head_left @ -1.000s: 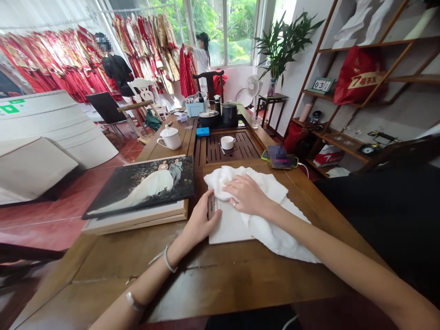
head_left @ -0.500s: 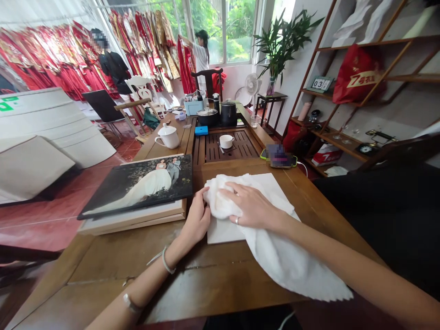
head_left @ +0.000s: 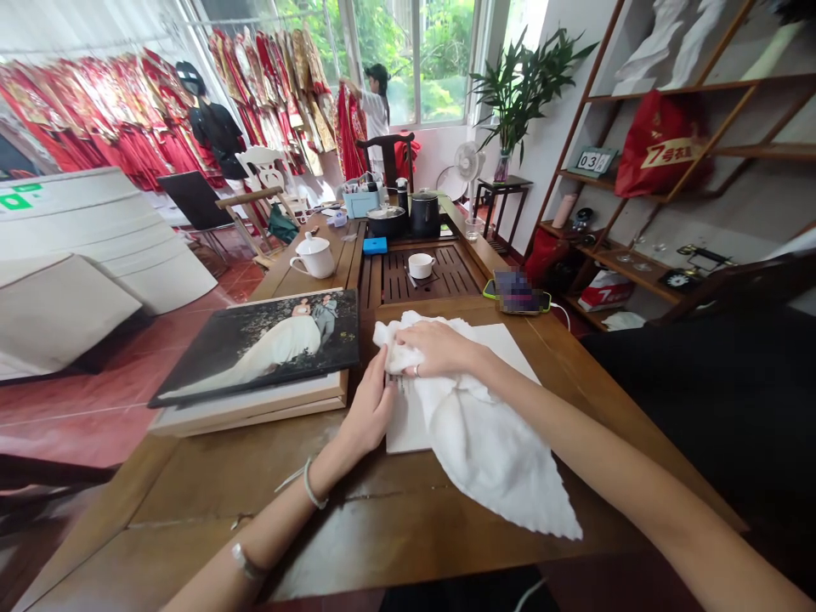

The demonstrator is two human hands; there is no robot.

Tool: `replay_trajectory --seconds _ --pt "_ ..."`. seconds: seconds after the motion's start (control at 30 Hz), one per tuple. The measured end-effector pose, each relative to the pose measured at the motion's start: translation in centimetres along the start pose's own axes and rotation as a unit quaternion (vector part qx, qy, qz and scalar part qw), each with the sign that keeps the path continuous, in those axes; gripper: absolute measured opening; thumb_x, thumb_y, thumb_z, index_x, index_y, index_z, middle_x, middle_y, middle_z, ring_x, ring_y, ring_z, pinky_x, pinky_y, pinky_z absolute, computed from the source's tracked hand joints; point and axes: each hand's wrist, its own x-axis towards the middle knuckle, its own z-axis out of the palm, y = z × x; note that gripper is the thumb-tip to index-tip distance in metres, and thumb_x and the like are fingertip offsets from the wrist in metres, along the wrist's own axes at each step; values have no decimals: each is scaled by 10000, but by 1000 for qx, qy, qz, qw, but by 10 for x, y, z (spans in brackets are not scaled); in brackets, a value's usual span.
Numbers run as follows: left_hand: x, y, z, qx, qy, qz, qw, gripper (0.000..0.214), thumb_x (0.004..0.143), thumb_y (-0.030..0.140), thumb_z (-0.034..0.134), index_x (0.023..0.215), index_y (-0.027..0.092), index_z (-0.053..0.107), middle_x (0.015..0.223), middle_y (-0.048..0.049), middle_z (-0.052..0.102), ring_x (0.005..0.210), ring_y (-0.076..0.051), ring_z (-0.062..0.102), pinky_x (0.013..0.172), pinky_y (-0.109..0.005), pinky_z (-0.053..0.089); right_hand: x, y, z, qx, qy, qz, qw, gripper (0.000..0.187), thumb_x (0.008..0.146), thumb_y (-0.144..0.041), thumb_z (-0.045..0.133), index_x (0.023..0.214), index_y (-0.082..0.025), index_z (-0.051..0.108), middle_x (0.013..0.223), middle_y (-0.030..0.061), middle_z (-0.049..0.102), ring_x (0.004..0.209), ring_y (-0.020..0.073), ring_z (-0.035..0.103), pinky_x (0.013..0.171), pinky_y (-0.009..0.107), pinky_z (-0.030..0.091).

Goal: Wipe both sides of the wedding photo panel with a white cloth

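My right hand [head_left: 435, 349] lies fingers-down on a white cloth [head_left: 484, 433], pressing it onto the far left corner of a flat white album [head_left: 510, 344] on the wooden table [head_left: 395, 518]. The cloth trails back over the album toward the table's near edge. My left hand [head_left: 370, 408] rests against the album's left edge, fingers curved along it. A second album with a wedding photo cover [head_left: 261, 344] lies just to the left on a pale box [head_left: 248, 408].
Beyond the albums sit a slatted tea tray [head_left: 421, 272] with a small cup [head_left: 421, 263], a white lidded mug [head_left: 315, 255], a kettle [head_left: 424, 212] and a phone [head_left: 519, 293]. Wooden shelves [head_left: 663, 161] stand at right. Two people stand by racks of red garments [head_left: 95, 127] at the back.
My right hand has slid the cloth from the album's middle to its far left corner, and the cloth's tail has shifted left. My left hand has stayed at the album's left edge.
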Motion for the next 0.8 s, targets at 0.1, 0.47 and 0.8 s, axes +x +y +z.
replay_trajectory --seconds 0.1,0.47,0.8 --pt "-2 7 0 1 14 -12 1000 530 968 368 306 1467 212 224 1519 -124 311 1416 -251 266 1160 -483 210 -10 -11 -5 4 -9 -38 999 310 774 -397 623 994 -182 582 965 81 654 894 253 586 704 323 389" --pt "-4 19 1 16 30 13 999 498 974 453 236 1344 189 440 1336 -121 454 1283 -224 425 1115 -429 314 -83 -52 -6 -2 -33 -166 986 461 712 -373 694 1107 -170 572 1058 91 647 1030 295 515 867 430 392" --pt "-3 11 5 90 -47 54 993 361 959 267 337 1289 182 455 1339 -147 459 1304 -239 434 1118 -446 345 -146 -39 1 10 9 -136 991 470 715 -227 644 1180 -241 577 1266 57 600 1168 314 473 901 475 401"
